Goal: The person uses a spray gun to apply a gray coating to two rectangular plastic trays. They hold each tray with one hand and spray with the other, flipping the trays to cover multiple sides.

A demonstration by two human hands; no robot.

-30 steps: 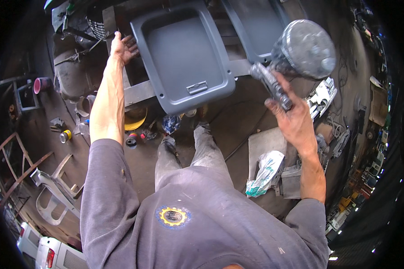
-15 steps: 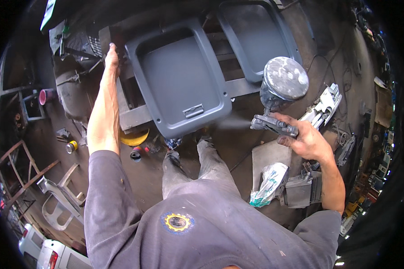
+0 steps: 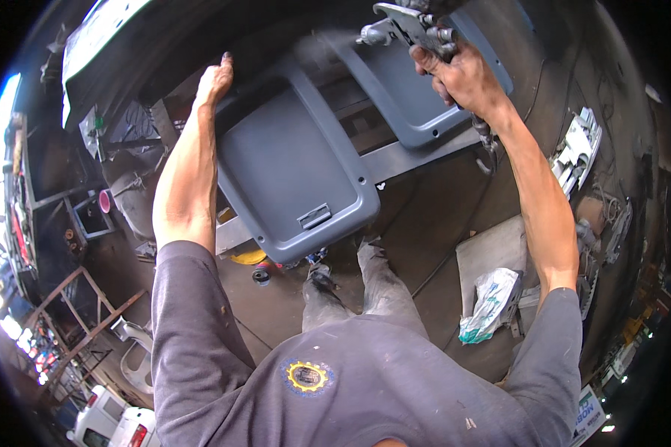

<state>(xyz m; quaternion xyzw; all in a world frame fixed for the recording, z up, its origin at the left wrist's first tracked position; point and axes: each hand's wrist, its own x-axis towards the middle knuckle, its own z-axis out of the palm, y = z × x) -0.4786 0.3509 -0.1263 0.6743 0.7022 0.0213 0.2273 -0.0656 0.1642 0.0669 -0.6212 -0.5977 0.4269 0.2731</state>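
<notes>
My right hand (image 3: 466, 82) is wrapped round the handle of a metal spray gun (image 3: 410, 30), raised over the far part of the work. Its cup is mostly beyond the upper edge, and pale mist spreads left from the nozzle. Beneath lies a grey panel (image 3: 283, 164) with a raised rim, a sunken middle and a small rectangular latch recess near its close end. A second grey panel (image 3: 417, 112) rests to its right. My left hand (image 3: 215, 83) is stretched out by the first panel's far left corner, thumb up; its other fingers are mostly hidden.
A metal beam (image 3: 417, 159) runs under both panels. A hose (image 3: 434, 274) trails across the floor. At right lie a flat grey board (image 3: 492, 249), a white plastic bag (image 3: 490, 302) and a pale car part (image 3: 580, 149). A rusty frame (image 3: 82, 298) stands left.
My right hand has swung the spray gun up and away, from the panel's close right corner to beyond its far end. My left hand has shifted slightly right in the picture as the view turned.
</notes>
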